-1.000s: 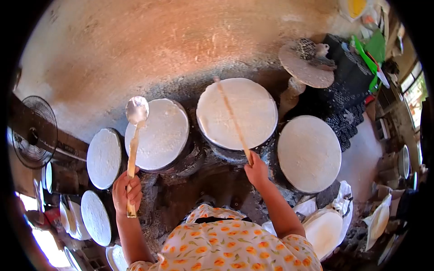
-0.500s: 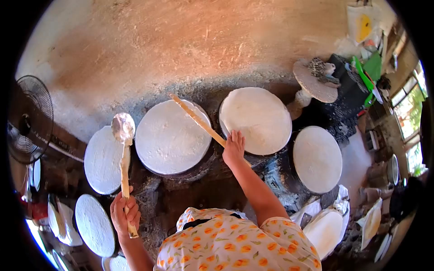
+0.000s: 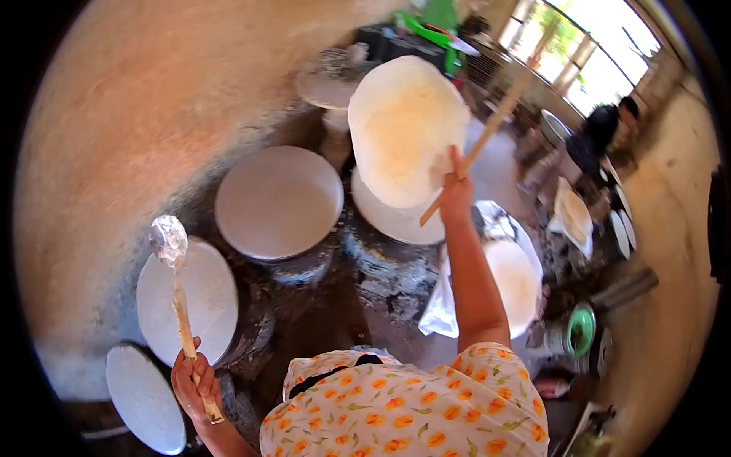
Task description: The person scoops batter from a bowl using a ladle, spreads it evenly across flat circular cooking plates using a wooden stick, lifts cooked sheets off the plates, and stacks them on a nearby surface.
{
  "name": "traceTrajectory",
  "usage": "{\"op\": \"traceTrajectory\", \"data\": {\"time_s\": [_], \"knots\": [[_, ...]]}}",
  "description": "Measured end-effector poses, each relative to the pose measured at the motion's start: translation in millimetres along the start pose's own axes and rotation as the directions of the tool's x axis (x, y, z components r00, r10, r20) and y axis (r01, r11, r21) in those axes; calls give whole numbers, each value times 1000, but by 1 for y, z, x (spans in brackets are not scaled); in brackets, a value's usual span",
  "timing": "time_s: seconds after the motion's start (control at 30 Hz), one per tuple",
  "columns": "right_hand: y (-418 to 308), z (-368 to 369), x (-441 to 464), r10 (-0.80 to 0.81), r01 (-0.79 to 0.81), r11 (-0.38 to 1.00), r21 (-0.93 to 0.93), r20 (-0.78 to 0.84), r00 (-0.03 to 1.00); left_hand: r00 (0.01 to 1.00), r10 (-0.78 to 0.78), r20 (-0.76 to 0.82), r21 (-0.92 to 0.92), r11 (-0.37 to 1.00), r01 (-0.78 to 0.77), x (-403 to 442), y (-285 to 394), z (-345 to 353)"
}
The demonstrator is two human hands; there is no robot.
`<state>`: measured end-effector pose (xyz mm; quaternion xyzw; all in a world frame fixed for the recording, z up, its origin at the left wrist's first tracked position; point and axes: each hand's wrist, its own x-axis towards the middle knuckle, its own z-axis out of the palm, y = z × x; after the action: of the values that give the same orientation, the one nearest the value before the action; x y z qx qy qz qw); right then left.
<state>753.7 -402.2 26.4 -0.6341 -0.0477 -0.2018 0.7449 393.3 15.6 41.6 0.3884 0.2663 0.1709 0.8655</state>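
Note:
My left hand [image 3: 198, 385] grips the wooden handle of a large metal spoon [image 3: 169, 240], its bowl raised over a round pale griddle [image 3: 186, 305]. My right hand [image 3: 457, 194] holds a long wooden stick [image 3: 496, 118] and the edge of a thin, round white flatbread [image 3: 407, 126]. Lifted up, the flatbread partly covers another griddle [image 3: 396, 217] behind it. A grey round griddle [image 3: 279, 202] to the left has no flatbread on it. Exactly how the fingers of my right hand pinch the bread is hard to make out.
Flatbread [image 3: 514, 286] lies on white cloth at my right. A further griddle [image 3: 145, 400] stands at lower left. Another person [image 3: 598, 137] bends near the window. Beyond the griddles stands a mushroom-shaped stand [image 3: 331, 85]. A green-rimmed bucket [image 3: 581, 330] is at right.
The flatbread has come off its griddle and hangs from my right hand, which has moved right with the stick. My view has turned right. The spoon stays in my left hand.

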Motion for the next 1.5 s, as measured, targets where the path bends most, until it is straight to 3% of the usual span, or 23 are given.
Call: {"op": "traceTrajectory", "data": {"time_s": [0.13, 0.17, 0.33, 0.47, 0.5, 0.57, 0.6, 0.67, 0.7, 0.77, 0.8, 0.87, 0.93, 0.97, 1.03, 1.13, 1.17, 1.2, 1.23, 1.27, 1.33, 1.47, 1.5], "knots": [[-56, -147, -22, -133, 124, 991, -50, -281, 951, 976, -127, 177, 20, 992, 125, 31, -20, 42], [-54, -193, -33, -167, 191, 981, 43, -322, 932, 963, -160, 218, 21, 987, 160, 36, -25, 54], [-34, -343, -147, -111, 180, 982, 55, -603, 790, 901, -309, 303, 50, 950, 309, 56, -52, 109], [33, -407, -236, 123, -89, 991, 95, -906, 405, 873, -373, 315, 116, 928, 354, 60, -67, 149], [52, -420, -255, 208, -187, 969, 161, -941, 267, 855, -401, 328, 124, 916, 382, 62, -71, 156], [84, -439, -283, 372, -283, 904, 322, -917, 144, 843, -423, 333, 125, 906, 405, 66, -78, 166], [84, -438, -282, 356, -259, 913, 315, -926, 127, 837, -439, 325, 117, 897, 425, 70, -84, 169], [81, -431, -280, 367, -509, 816, 274, -926, 90, 783, -506, 362, 82, 854, 514, 81, -90, 170], [82, -439, -282, 360, -493, 824, 280, -930, 75, 770, -521, 368, 65, 841, 538, 83, -93, 174], [100, -466, -287, 156, -823, 553, -127, -955, 252, 751, -539, 382, 59, 825, 562, 86, -96, 177], [91, -465, -283, 152, -820, 560, -118, -958, 241, 737, -526, 425, 47, 826, 562, 88, -97, 175], [45, -436, -250, -47, -840, 5, -542, -840, 541, 714, -516, 473, 40, 822, 568, 91, -96, 176], [49, -417, -216, -144, -766, 187, -615, -788, 598, 631, -489, 602, 95, 829, 552, 95, -91, 170], [46, -393, -190, -72, -691, 317, -650, -743, 665, 614, -478, 628, 57, 815, 576, 97, -90, 166], [34, -340, -144, 38, -569, 459, -682, -625, 780, 700, -448, 557, -78, 810, 581, 89, -88, 163], [40, -231, -80, 65, -183, 560, -808, -177, 982, 831, -329, 449, -319, 810, 493, 48, -69, 149], [50, -203, -67, 268, -286, 681, -674, -134, 954, 858, -236, 456, -333, 849, 411, 32, -66, 137], [63, -169, -55, -319, 391, 579, -715, 242, 916, 937, -171, 304, -308, 913, 267, 9, -57, 144], [65, -144, -56, 5, 124, 754, -645, 194, 981, 953, -81, 292, -293, 941, 170, -9, -52, 133], [80, -128, -55, 175, 25, 748, -663, 234, 957, 976, -13, 217, -309, 948, 82, -29, -46, 126], [80, -67, -49, 323, -46, 807, -589, 375, 869, 990, 128, 55, -255, 961, -110, -73, -31, 111], [107, 16, -76, 225, 220, 856, -468, 719, 658, 805, 462, -372, 12, 869, -494, -187, -10, 73], [108, 35, -90, 333, 130, 863, -489, 742, 582, 720, 539, -437, 87, 822, -563, -218, -10, 61]]}}
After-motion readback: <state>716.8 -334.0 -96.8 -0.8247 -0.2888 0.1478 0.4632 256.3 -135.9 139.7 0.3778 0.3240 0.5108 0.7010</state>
